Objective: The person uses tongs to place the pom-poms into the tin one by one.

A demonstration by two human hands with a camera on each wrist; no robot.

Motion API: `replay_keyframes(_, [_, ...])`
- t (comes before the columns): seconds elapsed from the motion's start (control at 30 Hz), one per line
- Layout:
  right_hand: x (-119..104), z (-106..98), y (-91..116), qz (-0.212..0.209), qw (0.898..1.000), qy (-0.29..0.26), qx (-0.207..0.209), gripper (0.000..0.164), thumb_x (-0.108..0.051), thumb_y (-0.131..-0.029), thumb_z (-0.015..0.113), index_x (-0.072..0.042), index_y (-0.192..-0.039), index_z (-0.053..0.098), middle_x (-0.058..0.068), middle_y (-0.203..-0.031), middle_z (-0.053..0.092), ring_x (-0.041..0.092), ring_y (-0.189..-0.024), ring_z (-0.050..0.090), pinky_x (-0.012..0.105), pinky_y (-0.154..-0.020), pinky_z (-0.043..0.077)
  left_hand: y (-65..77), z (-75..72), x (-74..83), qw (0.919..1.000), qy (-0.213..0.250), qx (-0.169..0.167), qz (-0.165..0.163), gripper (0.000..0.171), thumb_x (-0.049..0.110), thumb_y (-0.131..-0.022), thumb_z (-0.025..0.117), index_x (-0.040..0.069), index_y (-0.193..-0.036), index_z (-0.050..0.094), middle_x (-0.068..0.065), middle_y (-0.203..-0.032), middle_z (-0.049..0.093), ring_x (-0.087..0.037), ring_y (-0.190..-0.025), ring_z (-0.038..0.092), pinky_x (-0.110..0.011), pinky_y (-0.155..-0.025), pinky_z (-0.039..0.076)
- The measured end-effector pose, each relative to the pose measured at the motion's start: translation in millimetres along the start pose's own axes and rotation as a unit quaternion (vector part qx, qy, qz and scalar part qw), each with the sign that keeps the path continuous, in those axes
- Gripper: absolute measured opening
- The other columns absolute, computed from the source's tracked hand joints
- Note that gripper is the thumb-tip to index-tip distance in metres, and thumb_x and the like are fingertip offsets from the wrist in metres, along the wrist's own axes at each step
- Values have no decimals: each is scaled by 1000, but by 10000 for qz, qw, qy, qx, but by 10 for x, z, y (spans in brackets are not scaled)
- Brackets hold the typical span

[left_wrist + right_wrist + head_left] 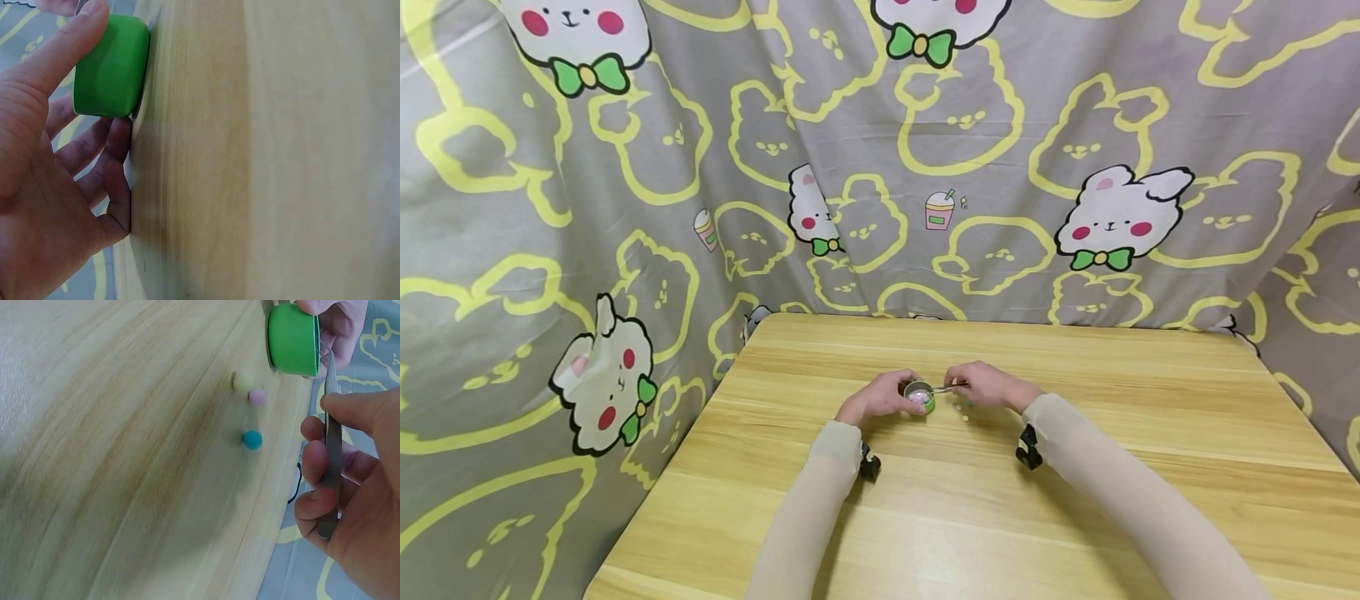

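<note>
A small round green cup (112, 65) stands on the wooden table, its mouth facing up. My left hand (884, 394) grips it, thumb on the near side and fingers behind. In the head view, pale pinkish contents show inside the cup. Between thumb and fingers, my right hand (988, 385) pinches metal tweezers (333, 440), whose tips reach in at the cup's rim. What the tips hold is too small to make out. Beside the cup, below the right hand, lie a blue bead (252, 439), a pink bead (257, 396) and a pale yellow bead (243, 382).
The wooden table (940, 525) extends on all sides of the hands. A grey curtain (865, 117) with yellow cartoon outlines hangs behind the table's far edge and along its left side. Black wrist devices sit below both sleeves.
</note>
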State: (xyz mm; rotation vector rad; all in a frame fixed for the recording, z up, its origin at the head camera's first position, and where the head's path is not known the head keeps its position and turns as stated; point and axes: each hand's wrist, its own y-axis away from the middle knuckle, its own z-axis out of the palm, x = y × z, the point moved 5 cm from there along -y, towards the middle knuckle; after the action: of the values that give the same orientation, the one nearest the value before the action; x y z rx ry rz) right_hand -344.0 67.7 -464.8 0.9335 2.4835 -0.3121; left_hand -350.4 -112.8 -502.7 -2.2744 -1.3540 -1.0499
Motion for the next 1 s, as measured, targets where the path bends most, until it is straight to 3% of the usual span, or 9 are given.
replay_keyframes(0.47, [84,-99,119,34,9995,-52,305,12,-8,-94,55,-9,-101,65,7,-96,67,19,-87,62,39,-75,49,6,14,1,10000,-15,12,-89,46,32,-78,78,19,-118,59,6,-103,60,-11,-93,55,-29,-83,43])
replay_keyframes(1.0, [406,-190,423,279,9987,-41,427,11,-6,-93,57,-11,-98,66,2,-95,66,22,-90,62,40,-77,49,25,-3,17,10000,23,-10,-87,46,33,-79,78,19,-118,59,6,-104,59,-12,-94,54,-31,-84,43])
